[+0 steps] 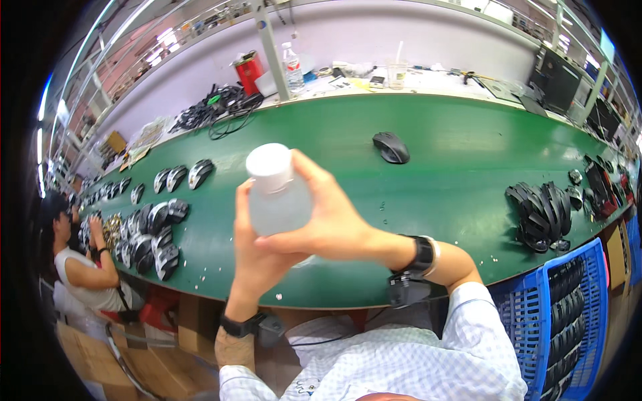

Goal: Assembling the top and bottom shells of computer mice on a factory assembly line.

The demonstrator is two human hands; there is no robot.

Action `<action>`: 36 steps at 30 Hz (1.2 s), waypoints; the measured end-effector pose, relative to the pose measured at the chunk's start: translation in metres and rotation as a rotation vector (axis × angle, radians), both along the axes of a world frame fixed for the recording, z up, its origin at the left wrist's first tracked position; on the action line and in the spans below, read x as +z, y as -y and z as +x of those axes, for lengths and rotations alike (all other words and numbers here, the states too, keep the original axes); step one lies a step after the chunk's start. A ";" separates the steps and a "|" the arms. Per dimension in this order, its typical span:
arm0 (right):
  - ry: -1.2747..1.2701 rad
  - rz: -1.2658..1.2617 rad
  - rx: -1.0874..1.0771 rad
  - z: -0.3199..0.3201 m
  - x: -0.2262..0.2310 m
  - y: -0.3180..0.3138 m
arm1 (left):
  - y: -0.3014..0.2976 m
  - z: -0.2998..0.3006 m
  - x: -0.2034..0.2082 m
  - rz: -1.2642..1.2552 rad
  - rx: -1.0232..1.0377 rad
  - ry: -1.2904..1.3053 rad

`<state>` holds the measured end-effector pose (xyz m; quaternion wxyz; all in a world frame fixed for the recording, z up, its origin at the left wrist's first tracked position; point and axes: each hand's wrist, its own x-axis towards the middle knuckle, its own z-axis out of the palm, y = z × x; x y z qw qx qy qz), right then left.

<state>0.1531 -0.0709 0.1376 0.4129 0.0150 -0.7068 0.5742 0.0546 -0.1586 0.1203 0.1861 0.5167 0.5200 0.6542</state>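
A translucent bottle (279, 208) with a white screw cap is raised over the green bench, its capped end tilted up and away from me. My left hand (253, 262) grips it from the left side and below, one finger up along its wall. My right hand (338, 217) wraps its right side, with fingers reaching up beside the cap and the thumb across the lower part. Both hands are closed on the bottle. Beyond them a black computer mouse (391, 148) lies on the bench.
Mouse shells (160, 227) cluster on the left, near a seated co-worker (90, 260). Black plastic parts (542, 214) are heaped on the right, above a blue crate (521, 314) at the bench edge. Tangled cables (217, 107), a red can (248, 72) and a water bottle (292, 69) stand behind.
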 end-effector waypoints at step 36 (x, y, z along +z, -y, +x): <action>0.340 1.003 0.002 -0.141 -0.041 0.167 | 0.208 -0.026 -0.115 -0.272 1.159 -0.254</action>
